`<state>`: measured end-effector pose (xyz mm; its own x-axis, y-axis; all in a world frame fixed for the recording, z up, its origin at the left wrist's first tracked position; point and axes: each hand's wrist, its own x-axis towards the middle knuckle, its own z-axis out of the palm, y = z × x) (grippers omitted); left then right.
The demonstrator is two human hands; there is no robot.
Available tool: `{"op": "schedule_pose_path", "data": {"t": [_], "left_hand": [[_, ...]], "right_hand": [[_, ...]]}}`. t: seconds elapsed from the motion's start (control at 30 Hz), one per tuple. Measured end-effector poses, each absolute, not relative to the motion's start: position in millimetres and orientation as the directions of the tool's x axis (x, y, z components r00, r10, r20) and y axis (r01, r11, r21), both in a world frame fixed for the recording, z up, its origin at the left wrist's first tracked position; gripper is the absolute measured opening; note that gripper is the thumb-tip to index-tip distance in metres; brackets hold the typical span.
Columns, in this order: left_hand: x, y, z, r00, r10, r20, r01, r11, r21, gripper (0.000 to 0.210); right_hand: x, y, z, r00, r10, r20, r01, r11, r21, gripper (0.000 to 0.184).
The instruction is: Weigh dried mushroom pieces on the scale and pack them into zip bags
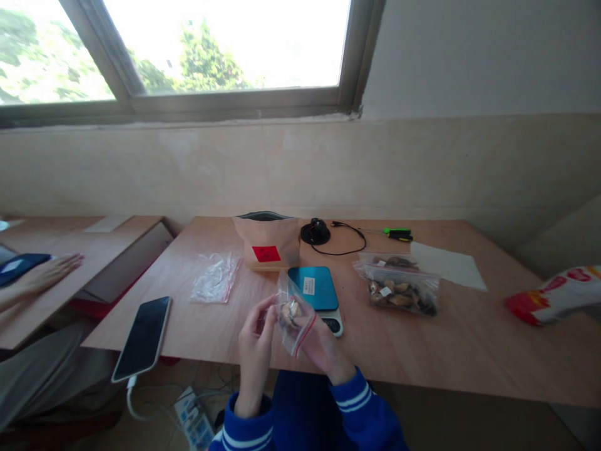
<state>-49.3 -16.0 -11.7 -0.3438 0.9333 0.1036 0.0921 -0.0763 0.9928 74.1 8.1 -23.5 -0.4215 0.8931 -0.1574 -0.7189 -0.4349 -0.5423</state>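
Note:
A small clear zip-lock bag with a red seal strip is between my hands, over the table's near edge. A few brown and pale pieces, like dried mushroom, show in it. My left hand is closed, pinching the bag's left side between thumb and fingers. From the right, my right hand grips the bag near its red strip; its fingertips are partly hidden by the plastic, and I cannot tell whether they are inside or behind it. Just beyond the bag lies a kitchen scale with a blue top, its display partly covered.
A kraft pouch with a red label stands open behind. Filled zip-lock bags lie right, empty plastic bags left. A phone, black cable, screwdrivers, paper and red-white packet surround them. Another person's hand rests left.

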Motion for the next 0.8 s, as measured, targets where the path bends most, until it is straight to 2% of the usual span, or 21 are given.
{"op": "schedule_pose_path", "data": {"t": [0.17, 0.4, 0.53, 0.67, 0.8], "left_hand": [[-49.7, -15.5, -10.3, -0.394, 0.912, 0.119, 0.105, -0.084, 0.991, 0.039], [-54.9, -15.2, -10.1, -0.337, 0.934, 0.122, 0.154, -0.073, 0.985, 0.034], [-53.3, -15.6, -10.5, -0.318, 0.94, 0.122, 0.162, -0.073, 0.984, 0.032], [-62.1, -12.4, -6.7, -0.4, 0.898, 0.185, 0.197, -0.113, 0.974, 0.029], [-85.8, -6.2, 6.2, -0.469, 0.848, 0.249, 0.208, -0.168, 0.964, 0.028]], "right_hand": [[77.2, 10.0, -29.4, -0.459, 0.868, -0.191, -0.732, -0.491, -0.472, 0.041], [68.9, 5.8, -27.0, -0.487, 0.867, -0.105, -0.659, -0.444, -0.607, 0.025], [64.0, 3.2, -26.4, -0.498, 0.86, -0.113, -0.596, -0.434, -0.676, 0.031], [65.3, 6.6, -31.7, -0.433, 0.884, -0.175, -0.629, -0.436, -0.643, 0.036], [71.4, 11.0, -33.8, -0.368, 0.905, -0.215, -0.666, -0.418, -0.618, 0.033]]}}
